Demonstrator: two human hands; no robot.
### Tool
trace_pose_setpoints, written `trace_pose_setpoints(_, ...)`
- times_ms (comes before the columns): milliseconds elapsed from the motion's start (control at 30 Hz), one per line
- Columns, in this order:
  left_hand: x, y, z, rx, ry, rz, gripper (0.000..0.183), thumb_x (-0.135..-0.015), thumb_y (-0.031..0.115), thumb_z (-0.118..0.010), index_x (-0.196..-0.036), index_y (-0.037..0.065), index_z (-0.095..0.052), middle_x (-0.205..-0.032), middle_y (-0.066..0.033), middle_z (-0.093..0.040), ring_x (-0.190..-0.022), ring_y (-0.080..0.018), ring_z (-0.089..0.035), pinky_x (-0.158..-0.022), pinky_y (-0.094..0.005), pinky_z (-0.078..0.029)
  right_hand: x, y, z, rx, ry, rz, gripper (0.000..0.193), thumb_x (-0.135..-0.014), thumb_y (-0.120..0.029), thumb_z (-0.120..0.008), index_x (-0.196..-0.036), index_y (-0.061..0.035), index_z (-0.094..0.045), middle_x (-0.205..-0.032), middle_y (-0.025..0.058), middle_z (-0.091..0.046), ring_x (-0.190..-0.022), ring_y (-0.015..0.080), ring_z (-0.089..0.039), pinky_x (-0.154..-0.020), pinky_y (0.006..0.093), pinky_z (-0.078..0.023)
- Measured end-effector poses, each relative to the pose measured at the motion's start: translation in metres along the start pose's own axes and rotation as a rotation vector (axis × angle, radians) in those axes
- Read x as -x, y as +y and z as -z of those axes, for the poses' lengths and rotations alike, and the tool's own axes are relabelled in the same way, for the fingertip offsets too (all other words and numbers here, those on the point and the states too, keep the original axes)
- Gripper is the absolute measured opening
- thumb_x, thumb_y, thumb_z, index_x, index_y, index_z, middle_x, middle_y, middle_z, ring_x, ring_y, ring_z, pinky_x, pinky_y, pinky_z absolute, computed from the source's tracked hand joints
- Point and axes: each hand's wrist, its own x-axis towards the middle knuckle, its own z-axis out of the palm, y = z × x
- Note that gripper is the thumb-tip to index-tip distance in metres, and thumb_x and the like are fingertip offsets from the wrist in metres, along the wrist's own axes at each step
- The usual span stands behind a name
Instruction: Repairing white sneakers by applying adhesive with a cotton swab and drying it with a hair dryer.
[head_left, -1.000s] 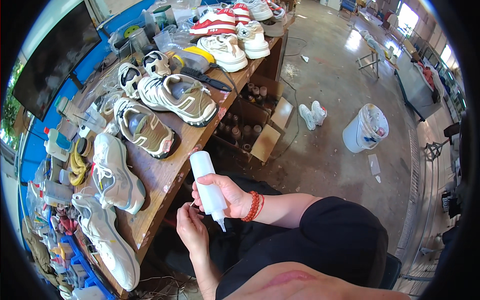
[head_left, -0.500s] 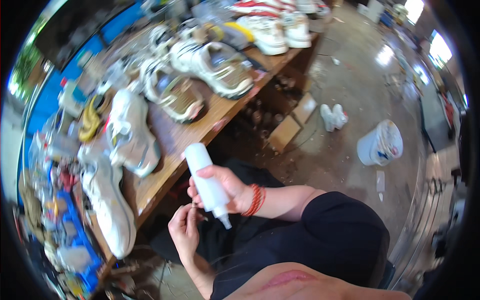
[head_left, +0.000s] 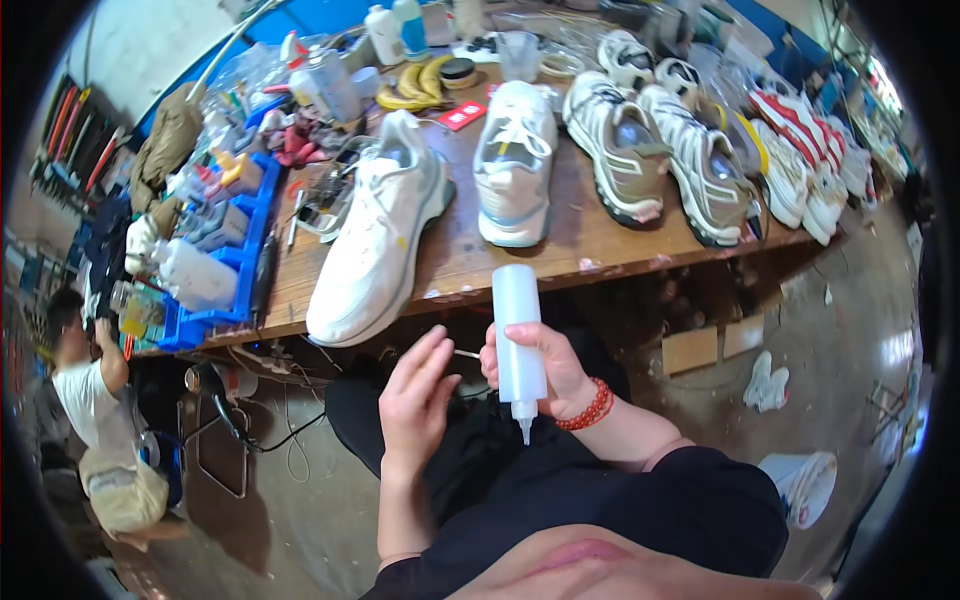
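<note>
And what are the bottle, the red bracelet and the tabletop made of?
The bottle looks like smooth plastic: it's cloudy white and lets some light through. The bracelet is round, smooth-looking beads; they could be wood, stone or plastic, I can't tell. The tabletop seems to be wood, perhaps varnished: brown, slightly shiny, with pale worn patches along its edge.

Pale wall (head_left: 160, 60) — floor (head_left: 310, 490) seemingly concrete

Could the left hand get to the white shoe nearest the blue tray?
Probably yes: the left hand is close to the toe of that white shoe, looks open, and nothing visible blocks the way, though depth is uncertain.
</note>
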Motion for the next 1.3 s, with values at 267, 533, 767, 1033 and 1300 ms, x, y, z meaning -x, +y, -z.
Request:
trace_pose_setpoints(267, 0.016, -0.003, 0.022, -0.365, -0.219, -0.286, 0.025, -0.082, -0.005, -0.067, -0.105, 0.004, -0.072, -0.093, -0.0119, -0.07, -0.078, -0.0293, -0.067, -0.071, -0.0322, -0.056, -0.009, 0.021, -0.014, 0.103, -0.03, -0.121, 0.028, -0.09, -0.029, -0.063, -0.103, -0.0037, -0.06, -0.088, 0.0109, -0.066, -0.074, 0.0196, -0.065, -0.07, 0.0327, -0.055)
trace_pose_setpoints(533, 0.035, 0.006, 0.03, 0.208, 0.227, 0.202, 0.029, -0.09, -0.007, -0.062, -0.118, 0.002, -0.06, -0.084, -0.0093, -0.067, -0.077, -0.0211, -0.069, -0.068, -0.0314, -0.057, -0.018, 0.012, -0.045, 0.161, 0.018, 0.184, 0.031, -0.091, -0.031, -0.063, -0.106, -0.0058, -0.055, -0.095, 0.0108, -0.063, -0.08, 0.0215, -0.064, -0.072, 0.0356, -0.055)
trace_pose_setpoints(767, 0.02, 0.036, 0.041, 0.649, 0.664, 0.006, 0.027, -0.093, -0.003, -0.064, -0.119, -0.002, -0.058, -0.095, -0.0165, -0.07, -0.084, -0.0251, -0.07, -0.072, -0.0294, -0.057, -0.046, 0.001, -0.086, -0.046, -0.023, 0.383, 0.036, -0.091, -0.037, -0.067, -0.105, -0.0065, -0.055, -0.096, 0.008, -0.059, -0.089, 0.0228, -0.06, -0.083, 0.0385, -0.052)
trace_pose_setpoints(1033, 0.032, 0.027, 0.028, 0.672, 0.647, -0.097, 0.022, -0.094, -0.003, -0.062, -0.116, -0.002, -0.057, -0.1, -0.0197, -0.07, -0.091, -0.0278, -0.071, -0.078, -0.0324, -0.059, -0.046, 0.013, -0.093, -0.115, -0.009, 0.384, 0.041, -0.086, -0.043, -0.073, -0.103, -0.0102, -0.056, -0.093, 0.0045, -0.062, -0.091, 0.0213, -0.062, -0.086, 0.0382, -0.05)
trace_pose_setpoints(1300, 0.039, 0.026, 0.026, 0.698, 0.67, -0.149, 0.018, -0.092, -0.006, -0.063, -0.108, -0.002, -0.057, -0.101, -0.0218, -0.07, -0.092, -0.0282, -0.071, -0.085, -0.0392, -0.06, -0.044, 0.017, -0.095, -0.06, -0.068, 0.458, 0.042, -0.087, -0.044, -0.072, -0.105, -0.0092, -0.056, -0.095, 0.0053, -0.062, -0.091, 0.0214, -0.062, -0.086, 0.0384, -0.05)
